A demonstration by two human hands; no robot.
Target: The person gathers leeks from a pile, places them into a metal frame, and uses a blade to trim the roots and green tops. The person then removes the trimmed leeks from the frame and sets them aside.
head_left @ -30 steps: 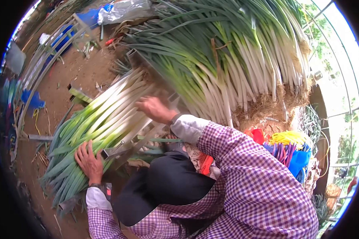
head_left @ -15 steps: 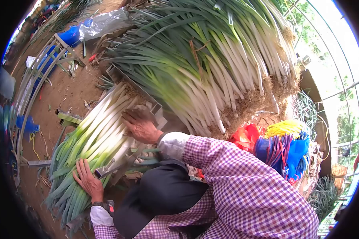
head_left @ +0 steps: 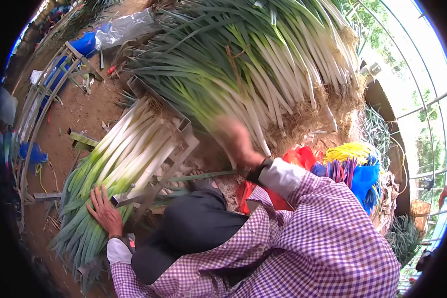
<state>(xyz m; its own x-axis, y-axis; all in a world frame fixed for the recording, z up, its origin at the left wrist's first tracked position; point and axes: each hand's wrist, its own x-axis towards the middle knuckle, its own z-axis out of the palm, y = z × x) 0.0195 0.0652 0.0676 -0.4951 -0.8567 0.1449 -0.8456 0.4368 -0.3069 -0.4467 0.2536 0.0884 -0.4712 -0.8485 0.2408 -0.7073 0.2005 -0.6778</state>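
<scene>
A bunch of long green onions (head_left: 134, 144) lies in a metal frame (head_left: 156, 102), its white stalks toward the frame's end plate. My left hand (head_left: 104, 211) rests flat on the green leaves of that bunch, fingers stretched out. My right hand (head_left: 236, 141) is at the near edge of a large pile of green onions (head_left: 278, 64). Motion smears its fingers, so whether it grips a stalk cannot be made out. The pile's roots point toward the right and toward me.
Red plastic (head_left: 303, 158), a yellow bundle of ties (head_left: 350, 151) and blue plastic (head_left: 366, 181) lie at right. Bent metal rails (head_left: 32, 129) stand at left on bare soil. A silvery plastic sheet (head_left: 126, 30) lies at the upper left. Greenhouse hoops (head_left: 427, 105) rise at right.
My right hand has left the white stalks in the frame and moved right to the large pile. My left hand stays on the leaves.
</scene>
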